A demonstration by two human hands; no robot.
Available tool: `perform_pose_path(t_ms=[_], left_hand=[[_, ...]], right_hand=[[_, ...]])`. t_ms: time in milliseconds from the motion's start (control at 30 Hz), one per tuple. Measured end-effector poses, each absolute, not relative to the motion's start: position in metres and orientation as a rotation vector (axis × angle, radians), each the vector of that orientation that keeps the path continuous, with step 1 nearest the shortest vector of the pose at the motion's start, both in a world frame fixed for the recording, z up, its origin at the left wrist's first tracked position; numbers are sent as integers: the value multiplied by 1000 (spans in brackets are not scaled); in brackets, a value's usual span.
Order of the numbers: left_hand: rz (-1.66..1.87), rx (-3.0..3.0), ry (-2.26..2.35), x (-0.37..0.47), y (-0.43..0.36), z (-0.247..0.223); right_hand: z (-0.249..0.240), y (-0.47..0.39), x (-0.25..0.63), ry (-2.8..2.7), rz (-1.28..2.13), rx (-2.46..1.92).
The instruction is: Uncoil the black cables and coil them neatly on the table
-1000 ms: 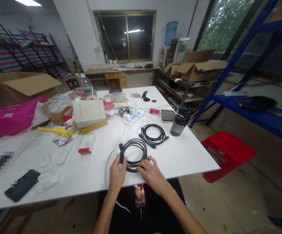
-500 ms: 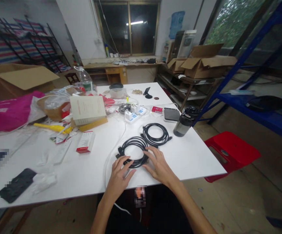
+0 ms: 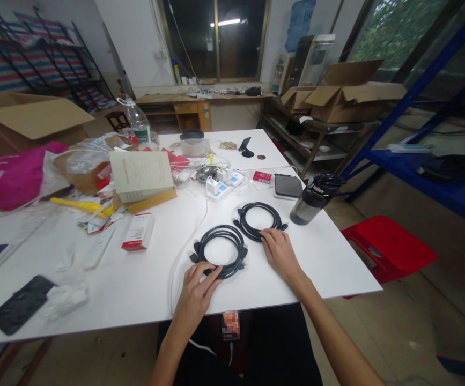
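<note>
Two coils of black cable lie on the white table. The near coil (image 3: pixel 241 241) has several plugs around its rim. My left hand (image 3: pixel 196 287) is at its lower left edge, thumb and fingers closed on the cable. Up and to the right is the far coil (image 3: pixel 277 214), also with plugs showing. The fingers of my right hand (image 3: pixel 279 251) are together on its lower edge, and they look closed on the cable there. A small gap separates the coils.
Right of the coils stands a dark bottle (image 3: pixel 315 199), beside a black-topped device (image 3: pixel 287 186). A power strip (image 3: pixel 224 187) lies behind them. Further left are a red and white box (image 3: pixel 138 231), a booklet (image 3: pixel 141 174) and a white cable (image 3: pixel 179 252).
My right hand has left the near coil and moved up and right to the far coil. My left hand stays at the near coil, fingers now closer together. The view has shifted slightly.
</note>
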State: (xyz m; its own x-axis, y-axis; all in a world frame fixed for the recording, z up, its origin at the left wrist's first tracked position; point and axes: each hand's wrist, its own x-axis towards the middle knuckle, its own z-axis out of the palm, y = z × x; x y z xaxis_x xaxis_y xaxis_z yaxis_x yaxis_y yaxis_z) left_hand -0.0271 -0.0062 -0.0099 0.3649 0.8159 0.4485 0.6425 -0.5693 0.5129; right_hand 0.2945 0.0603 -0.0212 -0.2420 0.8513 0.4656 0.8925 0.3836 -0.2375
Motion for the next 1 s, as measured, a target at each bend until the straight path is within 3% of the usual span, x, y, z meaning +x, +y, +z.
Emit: perform_pose_path(t_ms=[633, 867, 1000], left_hand=[[1014, 2382, 1390, -27, -9, -11], [1033, 2368, 1389, -28, -10, -14], [1044, 2345, 1395, -27, -10, -13]], right_hand=[[3, 94, 308, -2229, -174, -1561], [61, 129, 335, -1805, -200, -1728], [108, 124, 339, -1399, -96, -1549]])
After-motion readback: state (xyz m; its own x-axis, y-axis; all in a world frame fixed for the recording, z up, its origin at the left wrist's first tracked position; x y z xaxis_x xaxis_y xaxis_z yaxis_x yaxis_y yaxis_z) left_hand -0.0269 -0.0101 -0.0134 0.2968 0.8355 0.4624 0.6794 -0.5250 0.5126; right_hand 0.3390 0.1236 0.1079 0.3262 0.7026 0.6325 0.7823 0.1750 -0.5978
